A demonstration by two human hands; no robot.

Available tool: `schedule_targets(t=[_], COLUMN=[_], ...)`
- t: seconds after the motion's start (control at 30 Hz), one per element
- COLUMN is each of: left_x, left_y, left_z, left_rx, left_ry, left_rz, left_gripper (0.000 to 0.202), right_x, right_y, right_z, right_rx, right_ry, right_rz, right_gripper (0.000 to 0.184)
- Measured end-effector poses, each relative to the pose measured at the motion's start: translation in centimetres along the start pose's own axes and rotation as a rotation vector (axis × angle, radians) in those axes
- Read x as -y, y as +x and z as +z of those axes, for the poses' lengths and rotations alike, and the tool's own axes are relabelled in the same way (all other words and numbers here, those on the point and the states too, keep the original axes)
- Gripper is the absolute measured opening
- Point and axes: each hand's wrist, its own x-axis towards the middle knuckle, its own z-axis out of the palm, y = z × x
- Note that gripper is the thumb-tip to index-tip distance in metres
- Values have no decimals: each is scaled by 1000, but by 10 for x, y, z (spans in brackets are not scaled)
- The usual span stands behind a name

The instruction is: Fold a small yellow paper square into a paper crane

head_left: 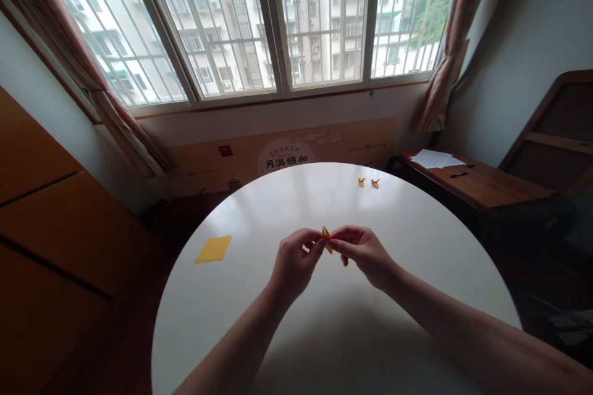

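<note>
Between my two hands is a small folded piece of yellow-orange paper (327, 241), held up above the white round table (361, 333). My left hand (299, 256) pinches its left side between thumb and fingers. From the other side, my right hand (364, 250) pinches it too, the lower fingers curled. The paper has a pointed top with a slit and a pointed lower end; the fingertips cover part of it. Two small folded paper cranes (361, 182) stand near the table's far edge. A stack of square yellow paper (214, 249) lies to the left of my hands.
To the right stands a low brown wooden table (500, 188) with white papers (435, 158) and dark pens (458, 174) on it. Beyond the round table is a barred window with tied curtains (447, 74). An orange-brown cabinet (41, 228) stands at the left.
</note>
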Motion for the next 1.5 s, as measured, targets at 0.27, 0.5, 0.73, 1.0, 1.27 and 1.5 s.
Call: schedule_targets(t=[0.27, 0.5, 0.73, 1.0, 1.27, 1.5], left_x=[2, -1, 1, -2, -3, -3], left_y=[1, 0, 0, 4, 5, 6], left_z=[0, -2, 0, -2, 0, 0], left_rx=[10, 35, 45, 127, 134, 117], left_ry=[-26, -19, -110, -198, -387, -436], left_rz=[-35, -46, -107, -247, -365, -423], left_gripper=[21, 22, 24, 30, 33, 32], right_x=[1, 8, 6, 5, 10, 6], right_y=[-2, 1, -1, 1, -1, 1], right_z=[2, -3, -2, -8, -6, -8], right_rx=[-38, 51, 44, 96, 78, 106], right_ry=[52, -9, -9, -148, -82, -116], right_rz=[-1, 90, 104, 82, 155, 140], right_gripper=[31, 28, 29, 32, 28, 33])
